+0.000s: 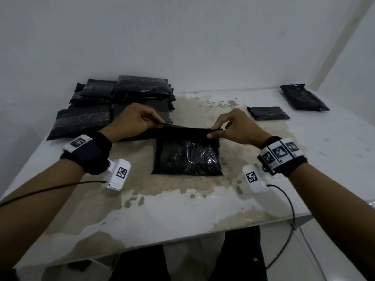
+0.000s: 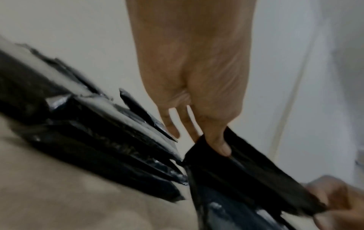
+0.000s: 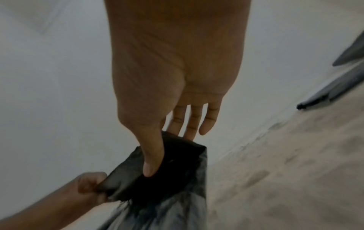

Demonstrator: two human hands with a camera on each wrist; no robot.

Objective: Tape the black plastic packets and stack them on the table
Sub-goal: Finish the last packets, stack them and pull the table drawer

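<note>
We pinch the packet's [image 1: 186, 157] loose top flap, left hand [image 1: 132, 120] and right hand [image 1: 233, 126] at its corners, mid-tabletop [image 1: 182, 209]; thin, soft, slippery film, probably light.

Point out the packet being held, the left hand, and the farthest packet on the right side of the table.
held packet [image 1: 186, 157], head view, on its crinkled front.
left hand [image 1: 132, 120], head view, on its back.
far right packet [image 1: 303, 97], head view, on its top face.
</note>
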